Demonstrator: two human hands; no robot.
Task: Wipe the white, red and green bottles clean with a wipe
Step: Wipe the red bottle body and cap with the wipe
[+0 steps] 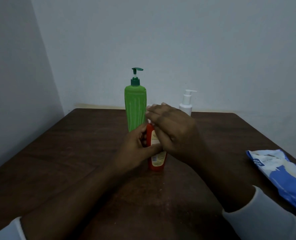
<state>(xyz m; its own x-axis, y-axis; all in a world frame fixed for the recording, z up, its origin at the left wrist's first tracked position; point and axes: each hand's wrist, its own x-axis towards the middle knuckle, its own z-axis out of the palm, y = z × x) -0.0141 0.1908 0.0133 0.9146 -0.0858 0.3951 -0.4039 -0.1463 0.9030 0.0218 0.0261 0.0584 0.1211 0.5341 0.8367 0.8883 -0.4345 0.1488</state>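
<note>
Pale grey wall point(178, 40) behind, dark brown wooden table point(74, 153) under both my forearms, dim light. Blue and white wipes pack point(282, 174) lies flat at the table edge, well off to the right of my right hand. White sleeve cuffs show at both wrists, right sleeve point(265, 219) and left sleeve point(8, 229). Green bottle point(136, 108), tall pump type, stands upright just beyond my left hand, close behind the red one; whether they touch I cannot tell. My right hand point(173, 130) is palm down over the top of the red bottle, fingers fairly straight and pointing left, fingertips near the green bottle's side. My left hand point(135, 149) is curled round the red bottle point(156, 158) at mid-height, thumb across the front label, gripping it. Red bottle stands upright on the table between my hands, base visible below the left thumb, top hidden by the right hand. White bottle point(186, 104), small pump type, stands upright beyond my right hand, partly hidden by it. Sliver of white wipe point(149, 120) shows under my right fingers at the red bottle's top; whether the thumb pinches it I cannot tell.
</note>
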